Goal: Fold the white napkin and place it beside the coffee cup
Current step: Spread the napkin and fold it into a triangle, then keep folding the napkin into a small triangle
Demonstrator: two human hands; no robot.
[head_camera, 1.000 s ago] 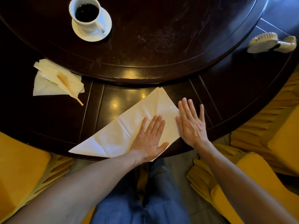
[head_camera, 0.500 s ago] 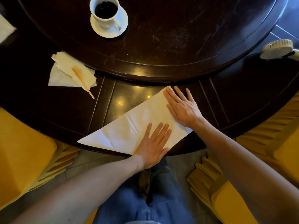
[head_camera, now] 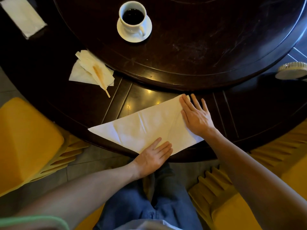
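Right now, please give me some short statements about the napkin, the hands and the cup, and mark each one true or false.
1. Both hands, left hand and right hand, lie flat on the white napkin. True.
2. The napkin lies beside the coffee cup. False: it lies at the table's near edge, far from the cup.
3. The cup stands on a saucer. True.
4. The cup is empty. False: it holds dark coffee.

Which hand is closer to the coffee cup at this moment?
The right hand. It lies flat on the far right corner of the white napkin, below and right of the coffee cup. The left hand presses the near edge, farther away.
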